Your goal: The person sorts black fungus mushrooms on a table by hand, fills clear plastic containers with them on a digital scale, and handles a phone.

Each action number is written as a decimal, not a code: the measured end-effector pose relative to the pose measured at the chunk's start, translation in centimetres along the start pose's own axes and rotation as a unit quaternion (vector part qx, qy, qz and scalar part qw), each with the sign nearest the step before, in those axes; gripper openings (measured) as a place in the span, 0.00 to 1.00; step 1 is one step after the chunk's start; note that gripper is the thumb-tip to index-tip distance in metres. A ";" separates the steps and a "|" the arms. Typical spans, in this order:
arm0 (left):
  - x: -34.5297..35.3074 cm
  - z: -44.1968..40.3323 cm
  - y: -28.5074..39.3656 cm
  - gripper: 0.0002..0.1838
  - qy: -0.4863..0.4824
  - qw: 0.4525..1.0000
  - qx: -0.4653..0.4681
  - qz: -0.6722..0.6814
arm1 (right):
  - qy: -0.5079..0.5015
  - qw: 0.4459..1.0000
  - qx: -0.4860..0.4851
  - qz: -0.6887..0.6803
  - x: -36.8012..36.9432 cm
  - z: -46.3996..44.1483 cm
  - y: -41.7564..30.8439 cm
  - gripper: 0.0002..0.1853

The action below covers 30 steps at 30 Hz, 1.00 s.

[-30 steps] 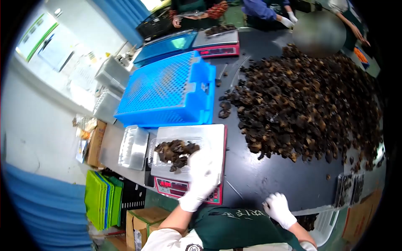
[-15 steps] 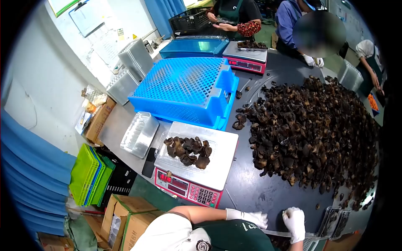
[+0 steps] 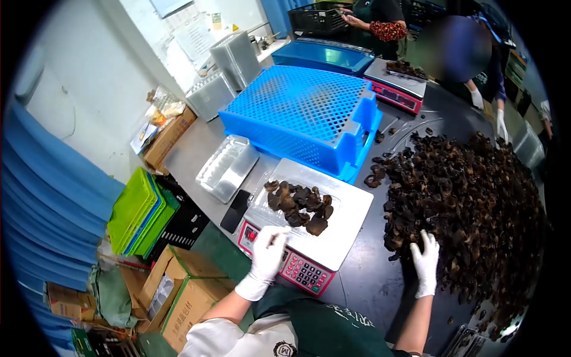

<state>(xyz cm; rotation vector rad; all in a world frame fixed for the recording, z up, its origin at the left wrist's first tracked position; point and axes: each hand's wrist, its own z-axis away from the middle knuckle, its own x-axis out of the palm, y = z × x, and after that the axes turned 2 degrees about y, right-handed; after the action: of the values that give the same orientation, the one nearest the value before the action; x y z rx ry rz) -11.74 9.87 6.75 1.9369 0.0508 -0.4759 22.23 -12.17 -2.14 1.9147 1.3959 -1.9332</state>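
My left hand [image 3: 269, 257], in a white glove, is at the front edge of the red scale [image 3: 306, 272], its fingers pinched round a small dark piece. Just beyond it, a clear plastic tray [image 3: 266, 209] lies on the scale's metal plate [image 3: 351, 220] with dark mushroom pieces [image 3: 297, 205] in it. My right hand [image 3: 426, 263], also gloved in white, has its fingers spread at the near left edge of the big mushroom pile [image 3: 470, 208]. Nothing shows in its grasp.
Behind the scale sits an upturned blue crate [image 3: 297, 104]. Stacked clear trays [image 3: 228, 168] and a black phone-like slab [image 3: 235, 211] lie left of the scale. A second scale [image 3: 395, 89] stands farther back. Co-workers stand across the table, one gloved hand [image 3: 501, 126] near the pile.
My left hand has moved from the table's front edge to the scale's front. My right hand has reached forward to the pile and its fingers have spread. The view has shifted.
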 end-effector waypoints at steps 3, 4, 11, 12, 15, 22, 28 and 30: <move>-2.5 -0.2 -0.7 0.06 0.041 0.986 -0.126 0.101 | -0.023 0.993 -0.045 0.109 1.9 0.6 -2.4 0.30; -2.6 0.0 -0.7 0.06 0.036 0.984 -0.135 0.107 | -0.036 0.995 -0.046 0.081 1.3 1.1 -3.7 0.28; 2.7 3.4 2.7 0.08 -0.178 0.981 0.042 0.066 | -0.133 0.979 -0.155 -0.003 0.6 8.4 -6.2 0.16; 3.8 3.8 3.2 0.10 -0.230 0.966 0.095 0.066 | -0.157 0.975 -0.156 -0.016 0.2 9.4 -6.1 0.15; 7.5 4.8 4.8 0.22 -0.396 0.912 0.090 0.063 | -0.124 0.988 -0.091 0.008 -1.5 11.9 -4.9 0.10; 15.3 7.3 1.8 0.39 -0.430 0.862 0.214 -0.164 | 0.082 0.993 0.087 0.009 -3.4 15.2 0.3 0.08; 16.0 9.8 0.3 0.23 -0.532 0.785 0.290 -0.130 | 0.019 0.999 0.030 -0.007 -2.9 17.3 -0.6 0.07; 15.4 10.0 0.2 0.16 -0.566 0.768 0.277 -0.114 | 0.060 0.997 0.028 -0.042 -2.7 17.4 0.0 0.08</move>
<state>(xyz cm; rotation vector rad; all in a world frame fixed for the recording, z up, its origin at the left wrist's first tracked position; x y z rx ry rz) -0.62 -1.94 -1.76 1.8666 -0.7160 -1.9316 9.77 -24.49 -3.32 2.0607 1.4913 -1.9434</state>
